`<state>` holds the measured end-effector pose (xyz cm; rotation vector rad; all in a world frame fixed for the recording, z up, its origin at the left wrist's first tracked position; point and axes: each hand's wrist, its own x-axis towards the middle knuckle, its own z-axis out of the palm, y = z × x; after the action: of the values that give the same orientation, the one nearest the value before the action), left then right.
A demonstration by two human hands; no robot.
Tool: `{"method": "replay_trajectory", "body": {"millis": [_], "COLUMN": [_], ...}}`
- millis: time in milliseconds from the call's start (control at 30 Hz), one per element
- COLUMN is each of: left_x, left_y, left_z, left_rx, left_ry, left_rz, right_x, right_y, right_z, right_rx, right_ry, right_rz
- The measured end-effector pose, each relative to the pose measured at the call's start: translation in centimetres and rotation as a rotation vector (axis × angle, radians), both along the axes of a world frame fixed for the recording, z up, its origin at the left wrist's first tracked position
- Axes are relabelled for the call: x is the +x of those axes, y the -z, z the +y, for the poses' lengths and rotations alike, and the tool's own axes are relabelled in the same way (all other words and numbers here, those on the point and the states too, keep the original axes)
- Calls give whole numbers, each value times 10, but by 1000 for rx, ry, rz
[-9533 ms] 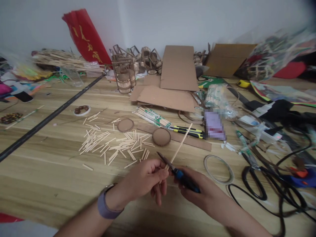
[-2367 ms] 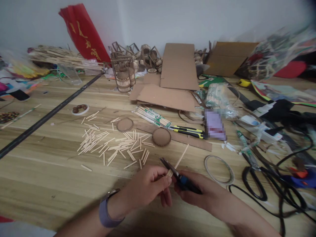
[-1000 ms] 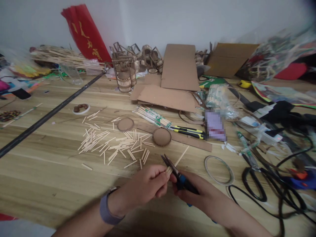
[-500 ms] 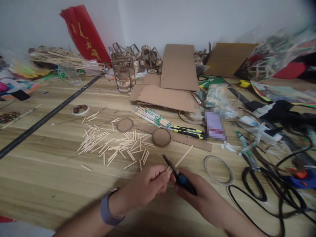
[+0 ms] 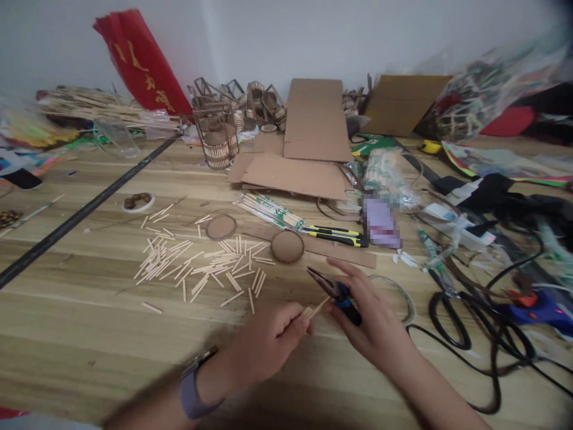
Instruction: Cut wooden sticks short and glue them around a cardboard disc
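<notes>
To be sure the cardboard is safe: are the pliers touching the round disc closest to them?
Apart. The head view shows the pliers ending short of the disc, with tabletop visible between them.

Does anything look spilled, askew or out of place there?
Nothing looks clearly damaged. One stray short stick lies alone at near left, apart from the other scattered short sticks. The black cord at right lies in untidy loops beside the blue-and-orange tool.

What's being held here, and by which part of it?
The left grip holds thin sticks just below their protruding tips. The right grip holds pliers by the blue-and-black handles.
</notes>
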<state>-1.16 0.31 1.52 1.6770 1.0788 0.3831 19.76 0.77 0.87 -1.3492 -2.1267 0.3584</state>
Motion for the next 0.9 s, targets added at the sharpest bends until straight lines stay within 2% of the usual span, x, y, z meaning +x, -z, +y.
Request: {"method": "replay_trajectory", "body": {"millis": [133,300,467,633,733,800,833,900], "left_x": [2,5,7,12,11,7,4,-1], "left_y": [3,3,6,13,12,8,6,3], "left_z": [-4,-6,-7,-12,-11,-6,-3,4], "left_rx": [143,221,336,340,337,302,252,19], "left_ry": [-14,1,8,-19,-59,-54,-27,64], "left_rz": [135,316,434,510,473,375,291,43], "right_x": [-6,-9,-15,-25,-26,-19,-14,-3], "right_y": [9,15,20,22,20,16,13,6], "right_z": [-2,-4,-8,-12,-10,-5,-2,3], "right_rx": [-79,-49,12,69,49,-66,-158,-348], "right_ry": [58,62,144,205,225,199,166,66], "right_rz": [-112,-201,-337,-466,-451,-337,-254,-73]}}
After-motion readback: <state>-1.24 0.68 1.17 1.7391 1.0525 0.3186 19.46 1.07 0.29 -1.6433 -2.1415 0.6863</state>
